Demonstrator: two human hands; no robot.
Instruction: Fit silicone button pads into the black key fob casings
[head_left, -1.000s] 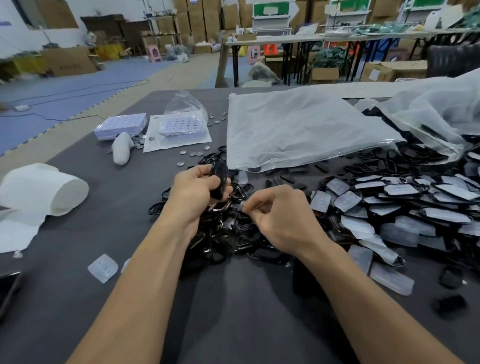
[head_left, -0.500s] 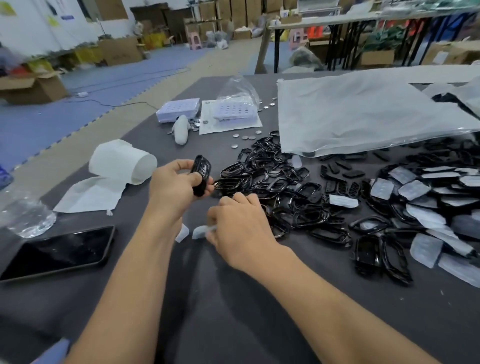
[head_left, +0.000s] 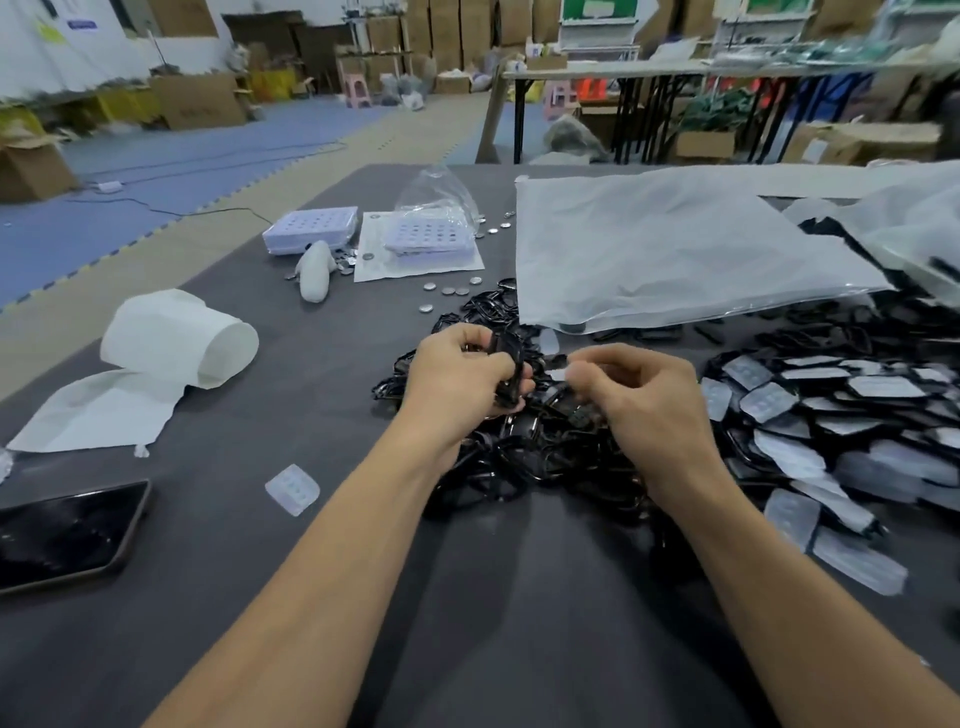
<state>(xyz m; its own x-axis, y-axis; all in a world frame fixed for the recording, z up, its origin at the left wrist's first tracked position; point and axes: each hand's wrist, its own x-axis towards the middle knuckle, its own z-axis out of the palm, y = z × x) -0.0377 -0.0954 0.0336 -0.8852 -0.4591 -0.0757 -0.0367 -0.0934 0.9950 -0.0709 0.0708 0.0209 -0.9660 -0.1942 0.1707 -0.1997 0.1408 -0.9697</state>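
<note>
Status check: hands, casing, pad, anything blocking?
Left hand grips a casing. Right hand pinches a pad beside it. Pad not yet fitted; nothing in the way.

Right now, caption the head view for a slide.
Left hand grips black casing; right hand pinches silicone pad beside it.

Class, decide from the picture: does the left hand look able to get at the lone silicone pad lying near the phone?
Probably not yet: the left hand grips a black casing. Only bare table lies between it and the pad, so freeing the fingers should suffice.
</note>
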